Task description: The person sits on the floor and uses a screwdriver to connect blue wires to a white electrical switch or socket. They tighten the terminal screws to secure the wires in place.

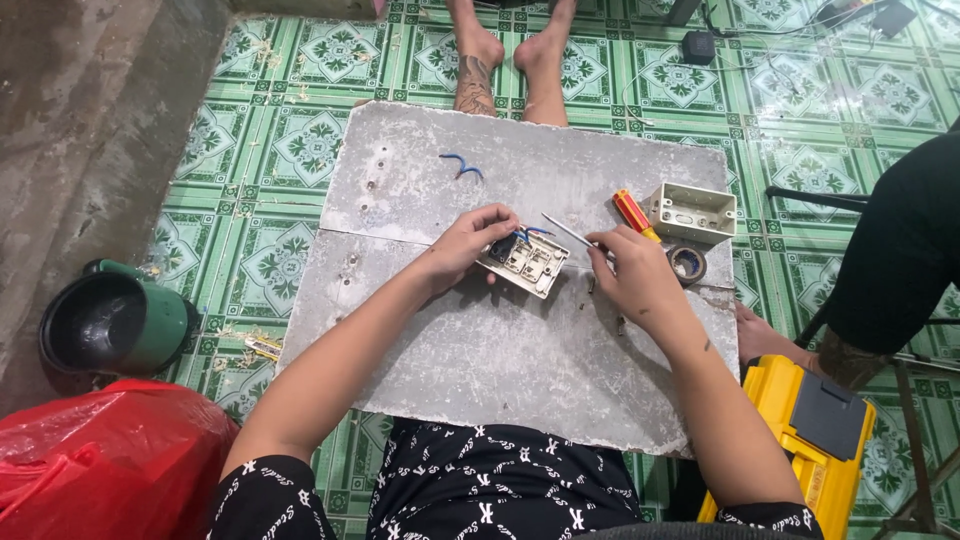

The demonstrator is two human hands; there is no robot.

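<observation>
Yellow toolbox (800,440) lid shut; cream junction box (692,211) seemingly empty; green bucket (115,322) dark inside.

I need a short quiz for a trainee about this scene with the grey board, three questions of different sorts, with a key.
1. True or false: the left hand holds the switch on the board.
2. Which tool does the right hand hold? A) pliers B) screwdriver C) hammer
3. Fill in: the tape roll lies just below the beige ____.

Key
1. True; blue wires show at the switch.
2. B; its red and yellow handle points away from the person, its shaft toward the switch.
3. Box; it lies open at the right side of the board.
</observation>
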